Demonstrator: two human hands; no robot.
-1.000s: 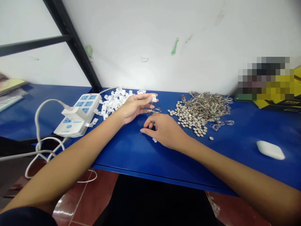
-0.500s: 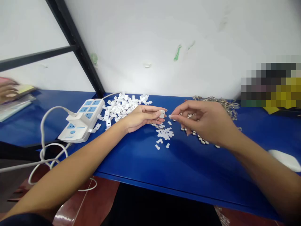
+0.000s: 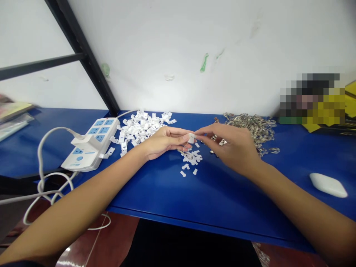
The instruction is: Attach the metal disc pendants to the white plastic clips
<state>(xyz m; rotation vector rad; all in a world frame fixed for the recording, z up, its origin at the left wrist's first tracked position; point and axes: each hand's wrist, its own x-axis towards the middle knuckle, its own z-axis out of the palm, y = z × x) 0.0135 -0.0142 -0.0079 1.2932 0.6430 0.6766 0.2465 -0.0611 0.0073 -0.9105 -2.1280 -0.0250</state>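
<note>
Between thumb and fingers, my left hand (image 3: 164,144) pinches a small white plastic piece (image 3: 191,138). A thin wire hangs below that hand. My right hand (image 3: 232,146) has its thumb and index finger together at the right edge of the same piece; whatever lies between those fingertips is too small to make out. Small flat white tabs (image 3: 196,157) lie scattered on the blue table just below both hands. A heap of white plastic pieces (image 3: 141,126) sits behind my left hand. Beyond my right hand is a pile of wired metallic parts (image 3: 250,126).
A white power strip (image 3: 93,144) with a plugged-in adapter and looping white cable stands on the left. On the right lies a white rounded object (image 3: 328,184). Yellow and black items (image 3: 314,124) are at the back right, near a dark metal frame post (image 3: 97,70) at left.
My right hand has moved left, bringing its fingertips up to the white piece in my left hand. The view has shifted slightly, and the hand at the far left is no longer distinct.
</note>
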